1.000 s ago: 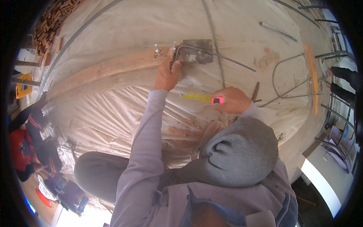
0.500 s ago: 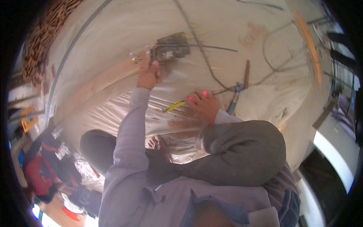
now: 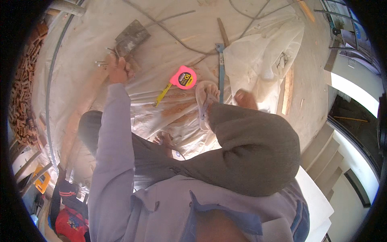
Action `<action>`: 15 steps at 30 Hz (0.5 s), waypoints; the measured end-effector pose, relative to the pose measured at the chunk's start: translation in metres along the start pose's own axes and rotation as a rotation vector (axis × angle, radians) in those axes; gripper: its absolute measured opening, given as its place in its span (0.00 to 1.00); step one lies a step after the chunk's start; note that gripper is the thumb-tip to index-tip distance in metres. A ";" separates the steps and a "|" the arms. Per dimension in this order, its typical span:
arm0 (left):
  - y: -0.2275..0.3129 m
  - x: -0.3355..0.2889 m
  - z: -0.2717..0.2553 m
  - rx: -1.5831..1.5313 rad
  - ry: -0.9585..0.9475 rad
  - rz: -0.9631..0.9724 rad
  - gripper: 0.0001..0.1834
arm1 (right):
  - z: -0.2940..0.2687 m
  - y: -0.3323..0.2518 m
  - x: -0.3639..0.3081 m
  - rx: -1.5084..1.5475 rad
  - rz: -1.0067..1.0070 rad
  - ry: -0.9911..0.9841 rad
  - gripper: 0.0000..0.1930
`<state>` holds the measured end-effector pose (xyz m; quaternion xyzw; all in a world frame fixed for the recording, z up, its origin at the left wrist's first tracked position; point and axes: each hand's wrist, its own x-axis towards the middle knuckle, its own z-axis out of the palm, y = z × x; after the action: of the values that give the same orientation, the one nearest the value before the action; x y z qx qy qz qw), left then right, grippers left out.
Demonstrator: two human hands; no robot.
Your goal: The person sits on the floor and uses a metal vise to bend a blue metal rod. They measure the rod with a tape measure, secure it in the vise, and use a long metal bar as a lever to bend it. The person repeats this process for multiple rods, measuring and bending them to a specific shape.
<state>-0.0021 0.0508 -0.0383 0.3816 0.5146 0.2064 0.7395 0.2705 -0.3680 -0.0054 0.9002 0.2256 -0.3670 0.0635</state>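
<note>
My left hand [image 3: 119, 69] is closed round the bent end of a thin metal rod [image 3: 173, 17], at the far end of a wooden board [image 3: 86, 94]. The rod crosses a dark, worn metal plate [image 3: 133, 37]. Several nails or pins [image 3: 100, 63] stick up beside the hand. My right hand [image 3: 245, 99] is blurred just beyond my right knee, and its fingers cannot be made out. Left of it a blue metal bar with a notched head [image 3: 221, 72] lies on the sheet. A pink tape measure [image 3: 186, 78] rests with a short length of yellow blade out, no hand on it.
Wrinkled, dirty plastic sheeting [image 3: 173, 121] covers the floor. Long rods [image 3: 51, 80] lie across it, with a flat rusty strip [image 3: 223, 31] near the blue bar. Brick-coloured pieces [image 3: 24, 92] are piled at far left. A wooden strip [image 3: 288, 90] and pale steps [image 3: 322, 159] stand right.
My right hand has left the tape measure and moved right, past the blue bar. My left hand stays on the rod. The view has shifted, and the sheet at right is lifted or bunched.
</note>
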 end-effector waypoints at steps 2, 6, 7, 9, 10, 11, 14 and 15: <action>0.004 0.002 -0.007 0.089 0.021 0.034 0.28 | 0.038 -0.014 -0.022 0.096 0.137 -0.144 0.16; -0.004 0.001 -0.006 0.030 0.028 0.096 0.32 | 0.066 -0.006 -0.062 0.185 0.226 -0.143 0.16; 0.000 -0.005 0.003 -0.044 0.031 0.118 0.31 | 0.067 -0.005 -0.066 0.196 0.230 -0.126 0.16; 0.003 -0.006 0.003 -0.040 0.000 0.088 0.32 | 0.063 -0.002 -0.076 0.214 0.235 -0.088 0.16; 0.005 -0.006 0.002 -0.036 -0.016 0.072 0.32 | 0.063 -0.005 -0.074 0.224 0.224 -0.067 0.17; 0.011 -0.014 0.003 -0.026 -0.025 0.062 0.33 | 0.056 -0.004 -0.080 0.225 0.213 -0.041 0.17; 0.007 -0.012 0.003 0.004 0.034 0.071 0.31 | 0.035 -0.013 -0.083 0.249 0.155 0.065 0.17; -0.001 -0.004 -0.007 -0.048 0.000 0.060 0.30 | 0.025 -0.019 -0.085 0.263 0.122 0.103 0.17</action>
<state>-0.0103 0.0499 -0.0382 0.3792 0.4978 0.2406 0.7420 0.1927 -0.3884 0.0360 0.9304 0.1234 -0.3421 -0.0447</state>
